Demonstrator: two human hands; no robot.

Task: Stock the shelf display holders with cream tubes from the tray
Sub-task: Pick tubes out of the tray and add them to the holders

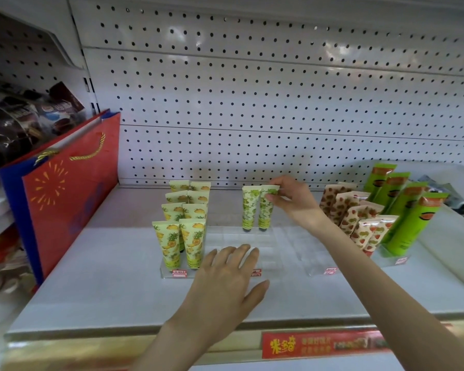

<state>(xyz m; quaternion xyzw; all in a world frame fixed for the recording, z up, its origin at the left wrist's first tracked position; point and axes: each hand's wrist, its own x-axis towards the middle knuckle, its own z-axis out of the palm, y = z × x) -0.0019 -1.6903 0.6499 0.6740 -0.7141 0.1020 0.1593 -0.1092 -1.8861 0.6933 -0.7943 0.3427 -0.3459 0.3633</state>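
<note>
White shelf board (118, 290) below, pegboard wall (252, 89) behind. Up in the rear row of the clear holder (287, 245), green-print cream tube (265, 212): standing on end, dark cap down, flat crimped end up, long axis close to vertical. Touching a twin tube (249, 207) on its left, same way up. Pinched at the crimp by the right hand (292, 200), thumb and fingertips closed on the top edge, forearm reaching in from the lower right. Holder's slots hard to make out, clear plastic on white. Left hand (225, 279) down flat on the holder's front edge, fingers straight and slightly spread, gripping nothing, half covering a red price tag (256, 272). Pineapple tubes (182, 223) just left in two columns. Strawberry tubes (359, 218) and taller green tubes (405, 210) to the right, leaning back. Red gift bag (70, 199) far left; dark packets (24, 119) behind it blurred.
</note>
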